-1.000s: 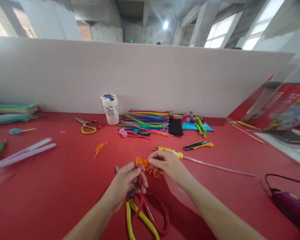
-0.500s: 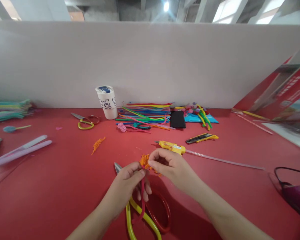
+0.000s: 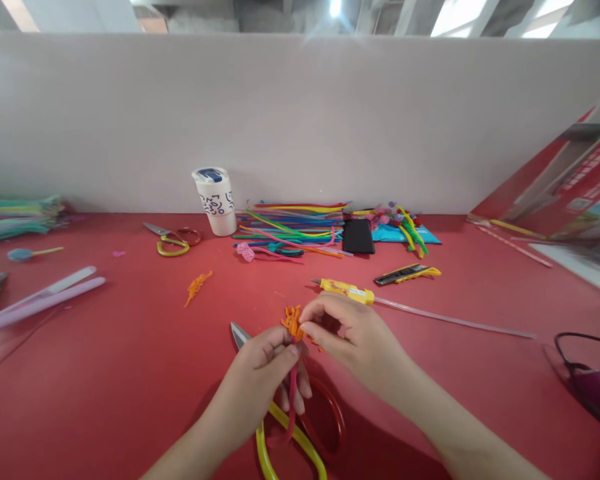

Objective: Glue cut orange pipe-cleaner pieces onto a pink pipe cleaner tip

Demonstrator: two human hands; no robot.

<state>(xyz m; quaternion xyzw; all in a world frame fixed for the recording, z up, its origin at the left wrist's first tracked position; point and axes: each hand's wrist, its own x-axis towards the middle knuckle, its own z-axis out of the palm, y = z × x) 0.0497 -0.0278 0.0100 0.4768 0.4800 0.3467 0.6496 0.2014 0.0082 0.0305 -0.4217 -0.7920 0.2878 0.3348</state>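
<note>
Head view, lower centre: orange fringe (image 3: 291, 321) looks more bunched than before, so wrapping seems advancing; left grip (image 3: 261, 367) pinches red stem (image 3: 293, 388), right grip (image 3: 356, 331) the fringe.

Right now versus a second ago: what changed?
Left hand shifted right, closer to right hand; orange fringe bunches more atop the pink stem, less trailing visibly rightward. Nothing newly gripped or released. Cup, glue gun and cutter stayed put; their shift in frame is the view tilting down.
</note>
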